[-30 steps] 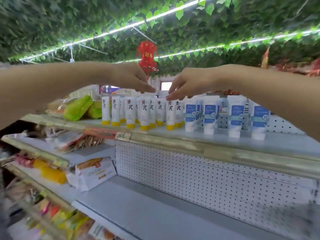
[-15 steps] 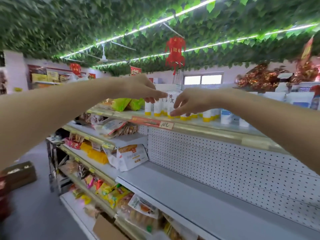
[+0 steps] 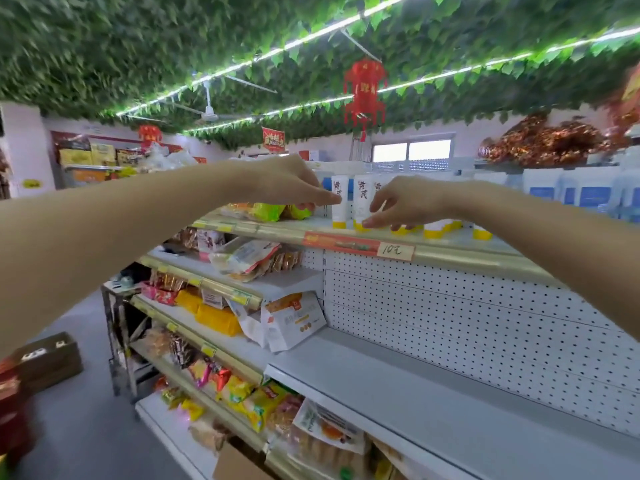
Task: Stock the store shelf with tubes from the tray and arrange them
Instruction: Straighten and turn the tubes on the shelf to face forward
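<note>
White tubes (image 3: pixel 361 199) with yellow caps stand cap-down in a row on the top shelf (image 3: pixel 485 252), left of blue-labelled white packs (image 3: pixel 588 195) and right of green snack bags (image 3: pixel 266 212). A handwritten price tag (image 3: pixel 394 250) hangs on the shelf's front rail. Below are a white pegboard panel (image 3: pixel 467 306) and a grey lower shelf (image 3: pixel 415 393). Overhead, a leaf-covered ceiling (image 3: pixel 138 46) carries light strips and a red lantern (image 3: pixel 364 91). Both arms reach far forward. The left hand (image 3: pixel 287 183) is palm-down, its extended fingers (image 3: pixel 332 199) touching the leftmost tube (image 3: pixel 339 216). The right hand (image 3: pixel 405 202) hangs before the row, fingers (image 3: pixel 375 221) loosely spread and grasping nothing.
</note>
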A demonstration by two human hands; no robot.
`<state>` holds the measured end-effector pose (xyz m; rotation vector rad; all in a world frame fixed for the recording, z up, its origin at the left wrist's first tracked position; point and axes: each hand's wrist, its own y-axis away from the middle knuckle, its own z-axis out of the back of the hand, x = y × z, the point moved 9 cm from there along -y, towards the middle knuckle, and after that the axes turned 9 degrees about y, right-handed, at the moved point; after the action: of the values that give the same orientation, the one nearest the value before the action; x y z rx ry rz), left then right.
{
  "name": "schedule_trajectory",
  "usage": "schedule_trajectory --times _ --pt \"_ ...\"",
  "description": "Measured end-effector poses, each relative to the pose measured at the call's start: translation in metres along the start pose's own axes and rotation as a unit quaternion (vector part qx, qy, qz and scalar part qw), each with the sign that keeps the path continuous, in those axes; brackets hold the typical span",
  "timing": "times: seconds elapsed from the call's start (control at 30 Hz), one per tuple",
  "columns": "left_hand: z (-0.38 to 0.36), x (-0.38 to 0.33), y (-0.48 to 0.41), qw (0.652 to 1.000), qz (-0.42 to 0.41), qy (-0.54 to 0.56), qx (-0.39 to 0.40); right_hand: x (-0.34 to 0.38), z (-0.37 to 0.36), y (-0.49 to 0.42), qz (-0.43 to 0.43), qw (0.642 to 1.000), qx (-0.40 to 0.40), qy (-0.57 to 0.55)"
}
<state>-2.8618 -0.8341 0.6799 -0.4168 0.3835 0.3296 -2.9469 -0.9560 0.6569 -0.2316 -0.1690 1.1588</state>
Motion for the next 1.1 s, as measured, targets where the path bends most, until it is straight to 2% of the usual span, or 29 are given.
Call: schedule_trajectory --times 0.17,0.23,0.37,0.6,0.73,0.87,0.97,1.1 --pt "0.014 0.067 -0.037 0.996 -0.035 0.077 -0.019 -0.006 -0.037 -0.049 -0.100 0.994 -0.027 -0.020" --pt "0.007 0.094 -0.047 0.993 -0.045 0.111 0.001 -0.014 -0.056 -0.064 -0.149 0.988 -0.027 -0.022" --pt "-0.010 0.137 -0.074 0.992 -0.072 0.086 0.053 -0.028 -0.081 -0.089 -0.226 0.969 -0.069 -0.070" --pt "-0.046 0.189 -0.145 0.989 -0.093 0.111 0.030 -0.041 -0.096 -0.153 -0.266 0.947 -0.147 -0.100" --pt "-0.069 0.209 -0.193 0.988 -0.088 0.126 0.000 -0.057 -0.104 -0.186 -0.282 0.940 -0.181 -0.064" --pt "-0.084 0.215 -0.247 0.972 -0.101 0.207 -0.037 -0.084 -0.111 -0.204 -0.303 0.913 -0.260 -0.079" --pt "-0.094 0.224 -0.285 0.959 -0.090 0.264 -0.057 -0.099 -0.118 -0.216 -0.321 0.903 -0.272 -0.085" --pt "-0.115 0.230 -0.323 0.965 -0.090 0.244 -0.017 -0.114 -0.125 -0.232 -0.340 0.899 -0.251 -0.113"
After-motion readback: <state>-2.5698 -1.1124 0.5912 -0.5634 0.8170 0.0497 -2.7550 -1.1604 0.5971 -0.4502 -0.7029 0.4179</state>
